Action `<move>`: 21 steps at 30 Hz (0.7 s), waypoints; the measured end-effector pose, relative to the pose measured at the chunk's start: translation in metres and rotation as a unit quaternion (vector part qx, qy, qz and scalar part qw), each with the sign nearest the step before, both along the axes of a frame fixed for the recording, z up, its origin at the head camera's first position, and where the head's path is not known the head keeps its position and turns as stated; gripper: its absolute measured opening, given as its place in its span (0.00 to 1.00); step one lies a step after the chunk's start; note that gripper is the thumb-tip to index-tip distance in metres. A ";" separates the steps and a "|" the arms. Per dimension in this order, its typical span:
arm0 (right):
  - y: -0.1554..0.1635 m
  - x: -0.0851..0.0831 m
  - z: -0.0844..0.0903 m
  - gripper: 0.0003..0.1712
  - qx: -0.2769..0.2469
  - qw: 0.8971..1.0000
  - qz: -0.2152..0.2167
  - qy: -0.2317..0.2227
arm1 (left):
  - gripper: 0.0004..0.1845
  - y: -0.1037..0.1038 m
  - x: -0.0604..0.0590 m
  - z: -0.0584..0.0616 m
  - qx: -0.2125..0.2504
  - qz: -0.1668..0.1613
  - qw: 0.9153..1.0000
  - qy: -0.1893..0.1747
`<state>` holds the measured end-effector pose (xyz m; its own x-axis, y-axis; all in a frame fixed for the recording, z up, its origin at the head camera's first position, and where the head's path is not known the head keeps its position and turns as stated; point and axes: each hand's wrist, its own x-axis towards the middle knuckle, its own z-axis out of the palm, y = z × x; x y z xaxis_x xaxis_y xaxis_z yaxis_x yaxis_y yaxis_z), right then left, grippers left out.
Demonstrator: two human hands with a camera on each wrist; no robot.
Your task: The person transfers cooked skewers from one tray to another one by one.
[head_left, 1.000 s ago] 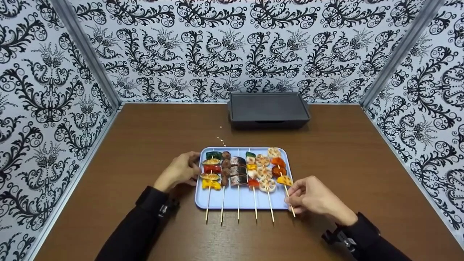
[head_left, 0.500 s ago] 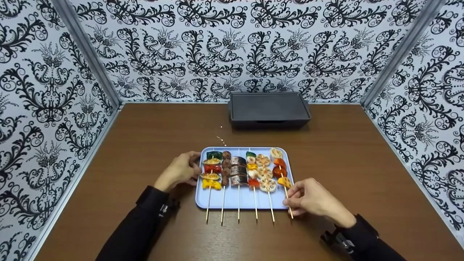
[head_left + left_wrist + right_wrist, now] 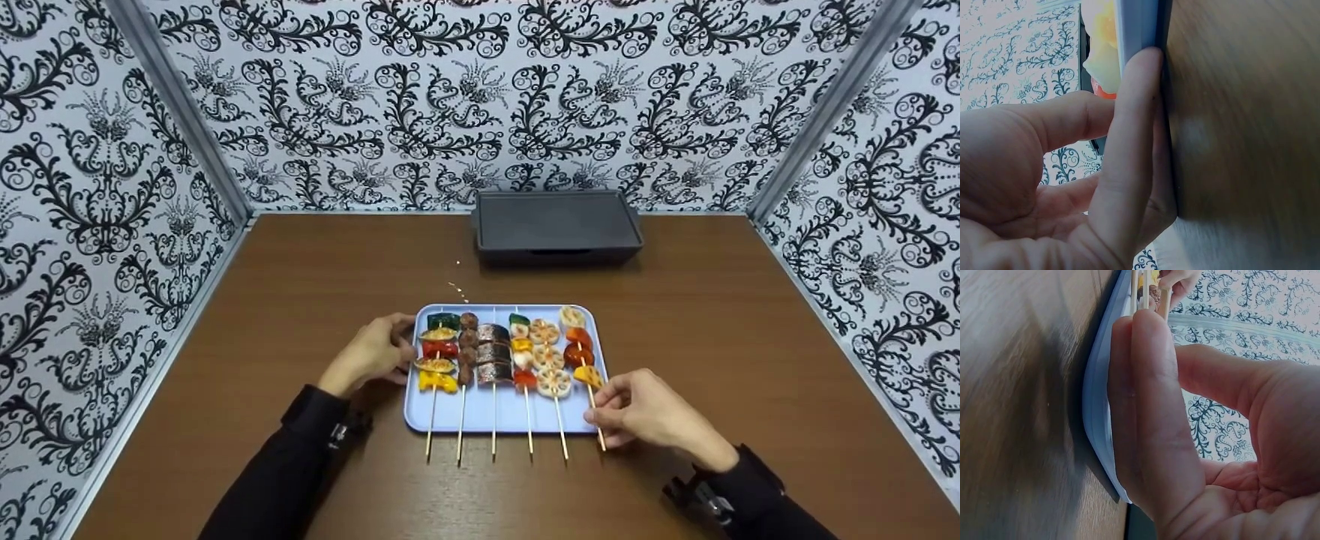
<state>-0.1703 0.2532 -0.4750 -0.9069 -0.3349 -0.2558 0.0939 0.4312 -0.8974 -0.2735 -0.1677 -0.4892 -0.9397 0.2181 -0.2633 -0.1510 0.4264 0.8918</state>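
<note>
A light blue tray [image 3: 502, 416] lies on the brown table with several food skewers side by side on it. My left hand [image 3: 409, 349] holds the tray's left rim [image 3: 1137, 25], a finger [image 3: 1134, 129] lying along the edge and the thumb over it. My right hand [image 3: 600, 409] is at the tray's front right corner [image 3: 1098, 399]. It pinches the stick of the rightmost skewer [image 3: 583, 360], which carries orange, red and pale pieces. The stick's end [image 3: 602, 444] pokes out past the hand over the table.
A dark grey rectangular griddle pan [image 3: 556, 225] stands at the back of the table, against the patterned wall. Patterned walls close in the left, right and far sides. Bare brown tabletop [image 3: 300, 285] surrounds the tray. Both sleeves are black.
My right hand has shifted a little to the left with the rightmost skewer, bringing it closer to its neighbour. The left hand and the tray have stayed put.
</note>
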 end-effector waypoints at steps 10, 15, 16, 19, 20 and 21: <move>0.003 0.000 0.002 0.17 0.021 1.000 0.018 0.012 | 0.37 -0.001 0.000 0.001 0.000 -0.004 1.000 0.002; 0.005 -0.001 0.003 0.20 0.035 0.999 0.023 0.017 | 0.37 -0.001 0.001 0.002 0.009 -0.004 1.000 0.000; 0.005 -0.001 0.004 0.20 0.035 0.999 0.023 0.018 | 0.37 -0.001 0.001 0.002 0.009 -0.004 1.000 -0.001; 0.006 -0.001 0.005 0.21 0.032 0.999 0.022 0.017 | 0.37 0.000 0.002 0.002 0.007 -0.004 1.000 -0.001; 0.006 -0.001 0.005 0.21 0.032 0.999 0.022 0.017 | 0.37 0.000 0.002 0.002 0.007 -0.004 1.000 0.000; 0.007 0.000 0.005 0.21 0.034 0.999 0.021 0.017 | 0.37 0.000 0.002 0.002 0.006 -0.005 1.000 0.000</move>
